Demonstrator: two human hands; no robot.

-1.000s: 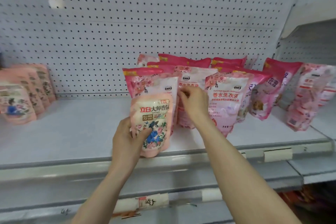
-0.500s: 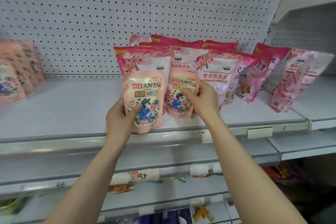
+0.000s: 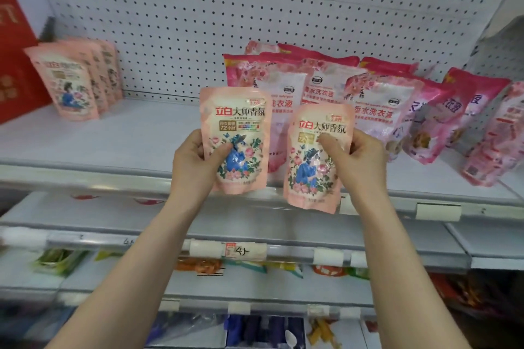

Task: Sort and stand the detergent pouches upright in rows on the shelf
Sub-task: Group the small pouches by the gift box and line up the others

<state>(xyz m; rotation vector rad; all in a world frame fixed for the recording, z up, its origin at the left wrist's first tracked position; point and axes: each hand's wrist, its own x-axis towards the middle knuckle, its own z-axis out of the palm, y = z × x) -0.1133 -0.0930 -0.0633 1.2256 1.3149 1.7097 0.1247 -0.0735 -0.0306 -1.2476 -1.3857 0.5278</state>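
Hands (image 3: pixel 195 161) (image 3: pixel 357 161) hold peach pouches (image 3: pixel 235 136) (image 3: pixel 314 159) beyond shelf edge (image 3: pixel 85 178)

A red box (image 3: pixel 14 45) stands far left against the pegboard (image 3: pixel 255 3); a handwritten price tag (image 3: pixel 245 251) below.

One head-worn view looks forward and slightly down, close to the shelf (image 3: pixel 113 144); pegboard (image 3: pixel 255 3) lies beyond the fingers (image 3: pixel 330 141), lower shelves beneath them.
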